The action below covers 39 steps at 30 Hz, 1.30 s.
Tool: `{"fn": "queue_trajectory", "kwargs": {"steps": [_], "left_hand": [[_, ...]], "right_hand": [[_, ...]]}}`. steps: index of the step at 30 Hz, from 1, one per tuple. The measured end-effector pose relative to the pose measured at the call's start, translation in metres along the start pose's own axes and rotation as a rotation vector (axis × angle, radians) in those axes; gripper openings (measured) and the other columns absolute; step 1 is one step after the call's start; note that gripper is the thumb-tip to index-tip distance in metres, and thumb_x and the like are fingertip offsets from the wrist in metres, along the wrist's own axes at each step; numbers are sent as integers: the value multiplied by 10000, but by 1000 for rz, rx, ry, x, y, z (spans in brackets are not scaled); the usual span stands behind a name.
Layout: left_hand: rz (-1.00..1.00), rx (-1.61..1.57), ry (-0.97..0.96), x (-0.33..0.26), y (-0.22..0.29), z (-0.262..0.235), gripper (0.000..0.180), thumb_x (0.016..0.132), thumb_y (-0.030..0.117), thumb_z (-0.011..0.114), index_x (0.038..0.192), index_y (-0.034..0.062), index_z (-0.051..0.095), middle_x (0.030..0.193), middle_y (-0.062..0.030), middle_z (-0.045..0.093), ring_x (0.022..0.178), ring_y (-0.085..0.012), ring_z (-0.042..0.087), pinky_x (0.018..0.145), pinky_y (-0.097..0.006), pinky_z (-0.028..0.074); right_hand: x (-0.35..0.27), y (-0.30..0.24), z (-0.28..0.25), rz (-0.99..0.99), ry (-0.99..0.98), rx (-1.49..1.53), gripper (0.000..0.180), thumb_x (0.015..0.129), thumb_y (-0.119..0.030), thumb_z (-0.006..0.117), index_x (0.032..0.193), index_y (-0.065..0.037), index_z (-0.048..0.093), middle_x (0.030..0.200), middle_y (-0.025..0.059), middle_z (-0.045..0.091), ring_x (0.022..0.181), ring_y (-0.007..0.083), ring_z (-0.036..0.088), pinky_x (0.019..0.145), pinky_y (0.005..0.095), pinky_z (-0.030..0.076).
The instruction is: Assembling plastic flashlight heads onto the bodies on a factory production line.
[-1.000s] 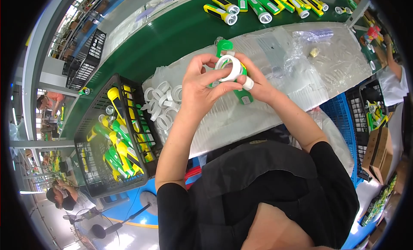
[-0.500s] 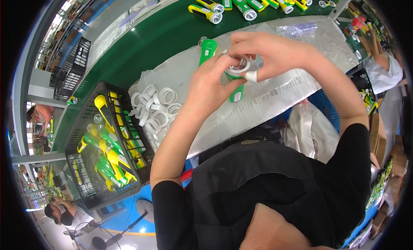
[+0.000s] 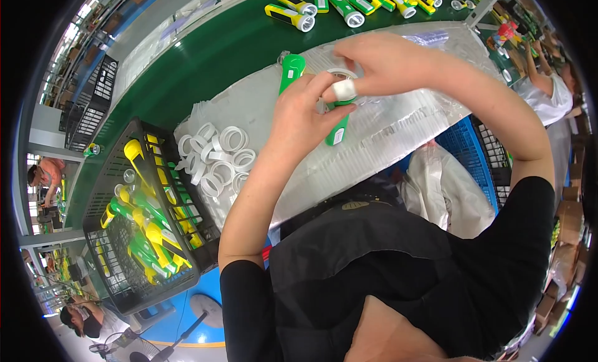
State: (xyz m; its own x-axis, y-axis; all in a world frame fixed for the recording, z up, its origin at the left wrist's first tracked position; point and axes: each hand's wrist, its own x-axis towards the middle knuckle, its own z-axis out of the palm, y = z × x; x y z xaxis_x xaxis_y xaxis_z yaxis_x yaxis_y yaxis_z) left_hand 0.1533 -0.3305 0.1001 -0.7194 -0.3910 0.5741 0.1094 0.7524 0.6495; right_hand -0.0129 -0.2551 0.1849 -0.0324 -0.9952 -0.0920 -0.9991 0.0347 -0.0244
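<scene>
Surface: green belt (image 3: 205, 57) across the upper frame, clear plastic sheet (image 3: 386, 131) over its near edge.
Crate: black crate (image 3: 106, 262) at lower left, full of yellow and green torches.
Rings: pile of white rings (image 3: 215, 159) left of centre, on the sheet.
Left hand: left hand (image 3: 305, 116) at centre, fingers curled round a green torch (image 3: 336, 130), taped fingertip on top.
Right hand: right hand (image 3: 380, 63) just above, fingers pinched on a white ring (image 3: 341, 74) at the torch's head.
Spare: second green torch (image 3: 290, 70) lying beside the hands.
Far: row of torches (image 3: 349, 1) along the top edge.
</scene>
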Motion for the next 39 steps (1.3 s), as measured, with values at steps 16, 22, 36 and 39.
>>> {"fn": "queue_trajectory", "kwargs": {"steps": [16, 22, 36, 39], "left_hand": [[36, 60, 33, -3, 2, 0, 365, 661, 139, 830, 960, 119, 622, 764, -47, 600, 726, -252, 596, 623, -373, 471], [2, 18, 20, 1, -4, 2, 355, 655, 145, 827, 945, 131, 623, 786, -47, 613, 741, -252, 599, 625, -374, 475], [-205, -654, -389, -27, 35, -30, 897, 663, 248, 865, 1392, 54, 378, 1218, -151, 602, 1052, -308, 623, 867, -392, 507], [-594, -810, -733, -8, 35, -33, 854, 689, 231, 837, 1390, 54, 383, 1110, -182, 648, 958, -350, 654, 817, -423, 522]], "right_hand": [[-10, -7, -11, 3, -16, 101, 679, 746, -564, 704, 1136, -20, 591, 920, 132, 630, 817, 297, 628, 680, 383, 496], [-11, -5, -2, -32, 2, 81, 613, 761, -578, 672, 961, -2, 616, 883, 142, 629, 800, 289, 637, 663, 394, 488], [-60, 0, -8, -501, 410, 629, 471, 902, -466, 563, 1132, -56, 589, 882, 96, 574, 723, 172, 590, 594, 307, 446], [-38, 10, 22, -547, 467, 418, 488, 955, -477, 420, 1126, -62, 610, 760, 129, 599, 698, 312, 624, 618, 368, 471]]}}
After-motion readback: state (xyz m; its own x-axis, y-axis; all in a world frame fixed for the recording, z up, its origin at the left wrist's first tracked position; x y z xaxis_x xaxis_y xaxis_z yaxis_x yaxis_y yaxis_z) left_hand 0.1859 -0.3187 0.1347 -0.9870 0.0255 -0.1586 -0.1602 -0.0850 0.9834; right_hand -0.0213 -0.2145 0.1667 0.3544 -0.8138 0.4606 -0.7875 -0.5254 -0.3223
